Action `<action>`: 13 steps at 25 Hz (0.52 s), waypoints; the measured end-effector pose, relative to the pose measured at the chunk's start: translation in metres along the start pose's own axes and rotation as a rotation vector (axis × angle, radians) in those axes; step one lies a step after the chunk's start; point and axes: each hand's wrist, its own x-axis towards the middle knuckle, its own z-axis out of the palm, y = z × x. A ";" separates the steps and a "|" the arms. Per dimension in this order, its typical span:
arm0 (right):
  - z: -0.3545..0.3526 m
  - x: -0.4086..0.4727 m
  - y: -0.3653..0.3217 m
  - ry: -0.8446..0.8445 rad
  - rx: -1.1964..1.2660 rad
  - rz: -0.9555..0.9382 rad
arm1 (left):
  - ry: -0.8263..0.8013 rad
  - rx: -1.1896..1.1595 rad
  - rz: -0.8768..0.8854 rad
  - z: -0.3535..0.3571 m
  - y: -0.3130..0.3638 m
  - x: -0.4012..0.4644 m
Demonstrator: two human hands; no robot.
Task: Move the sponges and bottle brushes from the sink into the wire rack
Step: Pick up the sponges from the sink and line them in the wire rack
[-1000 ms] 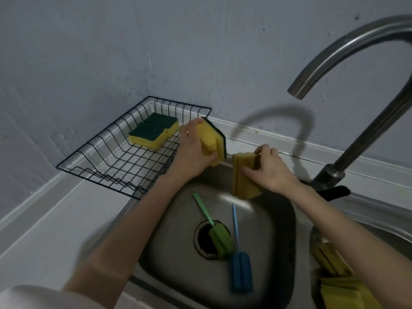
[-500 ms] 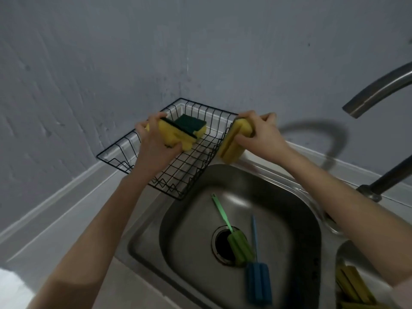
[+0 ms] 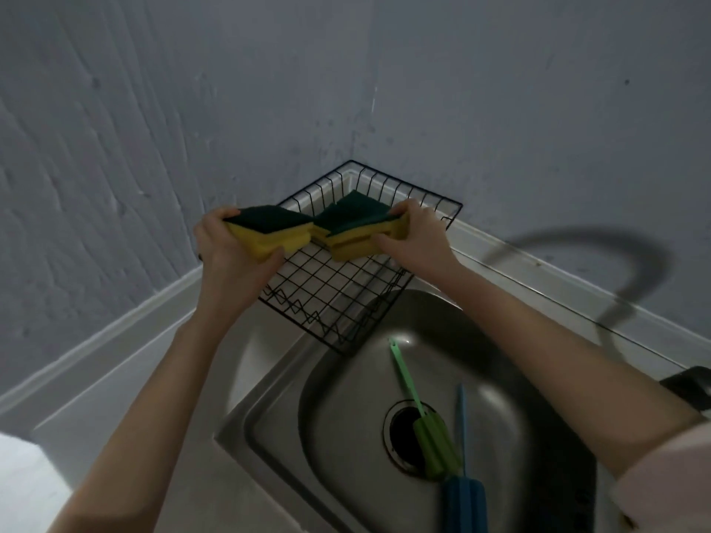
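Observation:
My left hand point(image 3: 227, 259) grips a yellow sponge with a dark green top point(image 3: 269, 232) over the left side of the black wire rack point(image 3: 327, 294). Beside it, my right hand point(image 3: 415, 240) grips a second yellow and green sponge point(image 3: 358, 234) over the rack's middle. The two sponges nearly touch, green sides up. More dark green sponge point(image 3: 356, 200) shows behind them in the rack. Down in the steel sink point(image 3: 346, 436) lie a green bottle brush point(image 3: 423, 421) across the drain and a blue bottle brush point(image 3: 463, 475) to its right.
The rack sits in the corner where two grey walls meet, its front corner overhanging the sink rim. A light counter point(image 3: 115, 398) runs to the left of the sink. The tap's black lever point(image 3: 688, 386) shows at the right edge.
Both hands carried their sponges left and away from the sink to above the rack. The sponges turned green side up and came close together. The view swung left, so the tap left the frame.

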 end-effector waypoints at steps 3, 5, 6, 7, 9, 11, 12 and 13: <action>0.026 0.010 0.002 -0.026 -0.090 0.021 | 0.021 -0.027 -0.031 -0.002 -0.011 0.005; 0.038 0.016 -0.001 -0.035 -0.045 0.039 | 0.027 -0.037 -0.058 -0.004 -0.017 0.005; 0.045 0.020 -0.003 -0.041 -0.030 0.047 | 0.035 -0.033 -0.059 -0.005 -0.021 0.006; 0.052 0.023 -0.005 -0.048 -0.014 0.057 | 0.040 -0.029 -0.054 -0.005 -0.024 0.006; 0.064 0.028 -0.008 -0.067 0.018 0.087 | 0.053 -0.032 -0.057 -0.005 -0.028 0.006; 0.074 0.031 -0.011 -0.078 0.028 0.096 | 0.068 -0.030 -0.062 -0.003 -0.032 0.006; 0.077 0.031 -0.012 -0.082 0.014 0.097 | 0.071 -0.031 -0.070 -0.002 -0.032 0.006; 0.081 0.031 -0.012 -0.089 -0.006 0.100 | 0.070 -0.032 -0.079 -0.002 -0.033 0.005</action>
